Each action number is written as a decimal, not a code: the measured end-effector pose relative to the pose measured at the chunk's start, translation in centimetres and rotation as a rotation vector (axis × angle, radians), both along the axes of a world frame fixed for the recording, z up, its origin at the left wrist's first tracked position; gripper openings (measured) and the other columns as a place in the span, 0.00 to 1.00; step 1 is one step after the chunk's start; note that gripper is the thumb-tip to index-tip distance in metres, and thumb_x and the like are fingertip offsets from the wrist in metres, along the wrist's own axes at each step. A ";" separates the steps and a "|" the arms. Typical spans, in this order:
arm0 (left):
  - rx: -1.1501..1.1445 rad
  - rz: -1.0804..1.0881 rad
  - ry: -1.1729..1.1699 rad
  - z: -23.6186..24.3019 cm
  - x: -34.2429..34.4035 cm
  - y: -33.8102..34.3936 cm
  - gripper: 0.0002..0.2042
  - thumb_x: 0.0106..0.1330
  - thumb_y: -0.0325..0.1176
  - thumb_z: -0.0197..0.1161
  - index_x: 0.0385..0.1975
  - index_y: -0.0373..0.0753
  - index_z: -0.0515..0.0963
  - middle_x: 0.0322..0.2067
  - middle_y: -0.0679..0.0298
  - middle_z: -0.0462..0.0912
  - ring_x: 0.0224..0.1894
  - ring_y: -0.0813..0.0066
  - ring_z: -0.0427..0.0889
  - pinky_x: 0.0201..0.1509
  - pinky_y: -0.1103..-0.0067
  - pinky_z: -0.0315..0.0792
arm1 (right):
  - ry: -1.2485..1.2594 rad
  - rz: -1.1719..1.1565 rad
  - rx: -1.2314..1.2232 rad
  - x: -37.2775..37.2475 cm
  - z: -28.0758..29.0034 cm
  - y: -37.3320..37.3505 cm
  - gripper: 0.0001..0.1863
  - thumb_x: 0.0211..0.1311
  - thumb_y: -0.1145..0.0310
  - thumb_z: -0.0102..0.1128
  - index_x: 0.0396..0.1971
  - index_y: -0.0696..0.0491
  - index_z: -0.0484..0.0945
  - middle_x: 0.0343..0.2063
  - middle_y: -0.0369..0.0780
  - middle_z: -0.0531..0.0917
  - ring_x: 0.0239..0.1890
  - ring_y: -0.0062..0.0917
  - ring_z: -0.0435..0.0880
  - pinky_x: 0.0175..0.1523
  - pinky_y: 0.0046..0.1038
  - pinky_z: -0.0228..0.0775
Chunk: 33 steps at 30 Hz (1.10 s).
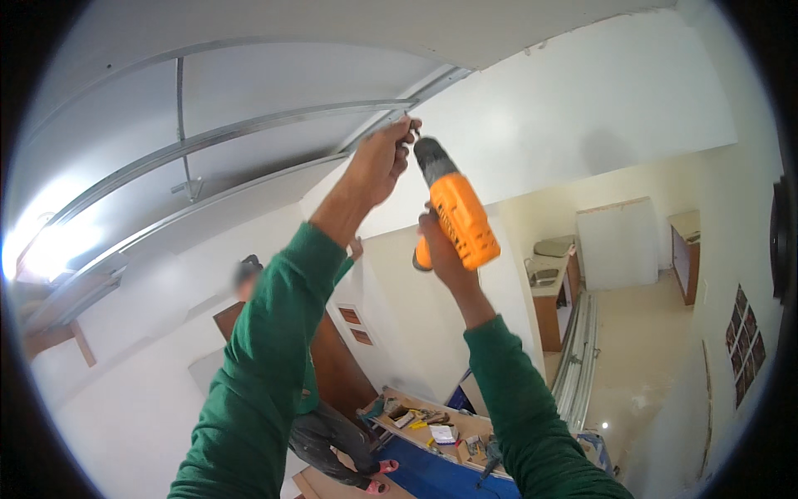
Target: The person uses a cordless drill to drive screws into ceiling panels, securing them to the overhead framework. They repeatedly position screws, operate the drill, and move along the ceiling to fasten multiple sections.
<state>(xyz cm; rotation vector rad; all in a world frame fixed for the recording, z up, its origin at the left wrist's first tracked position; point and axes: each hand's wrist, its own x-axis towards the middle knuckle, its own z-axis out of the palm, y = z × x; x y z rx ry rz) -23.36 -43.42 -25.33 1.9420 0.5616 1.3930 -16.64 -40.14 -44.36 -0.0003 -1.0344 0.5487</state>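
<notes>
My right hand [449, 262] grips an orange and black cordless drill [465, 218] by its handle, with the chuck tilted up and a little to the left. Just left of the chuck, my raised left hand [384, 158] has its fingers pinched together by the tip of the drill's bit [416, 131]. What those fingers hold is too small to make out. Right above them, a metal ceiling channel [283, 119] meets the metal track [432, 86] along the wall.
Below left, a person [332, 441] in green and dark trousers stands with one arm raised. A wooden board [386, 424] bears several tools and boxes. Long metal profiles [576, 358] lie on the floor at right, near a sink counter [549, 279]. A bright lamp [46, 249] shines far left.
</notes>
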 end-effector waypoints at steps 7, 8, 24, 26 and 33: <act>0.188 0.061 0.114 9.2 2.2 -0.6 0.14 0.81 0.41 0.57 0.52 0.39 0.82 0.22 0.79 0.55 0.22 0.87 0.52 0.22 0.86 0.51 | 0.147 0.273 0.277 1.3 10.7 2.0 0.13 0.63 0.76 0.64 0.47 0.54 0.77 0.35 0.35 0.79 0.32 0.22 0.82 0.42 0.29 0.78; 0.175 0.083 0.101 10.3 2.1 -0.7 0.14 0.80 0.41 0.57 0.52 0.40 0.83 0.22 0.79 0.54 0.22 0.87 0.52 0.22 0.85 0.50 | 0.147 0.313 0.306 1.2 11.8 1.9 0.13 0.62 0.76 0.64 0.46 0.54 0.77 0.35 0.34 0.79 0.32 0.22 0.82 0.42 0.29 0.78; 0.291 0.266 0.117 14.9 1.3 0.6 0.10 0.76 0.41 0.61 0.43 0.44 0.86 0.25 0.78 0.58 0.23 0.85 0.54 0.23 0.84 0.51 | 0.099 0.439 0.356 1.1 16.0 3.5 0.08 0.62 0.71 0.66 0.40 0.50 0.78 0.31 0.32 0.80 0.31 0.19 0.82 0.42 0.29 0.81; 0.294 0.290 0.093 15.3 1.6 0.6 0.10 0.77 0.41 0.62 0.46 0.44 0.85 0.22 0.79 0.56 0.20 0.87 0.52 0.20 0.86 0.49 | 0.099 0.446 0.353 1.0 16.4 3.6 0.08 0.62 0.71 0.66 0.39 0.50 0.78 0.31 0.32 0.80 0.31 0.19 0.82 0.41 0.29 0.81; 0.299 0.246 0.106 16.3 1.3 1.6 0.10 0.78 0.42 0.61 0.45 0.44 0.85 0.21 0.79 0.55 0.20 0.88 0.52 0.20 0.86 0.49 | 0.089 0.486 0.367 1.2 17.2 4.2 0.10 0.60 0.73 0.66 0.41 0.50 0.77 0.31 0.33 0.80 0.31 0.20 0.81 0.41 0.32 0.81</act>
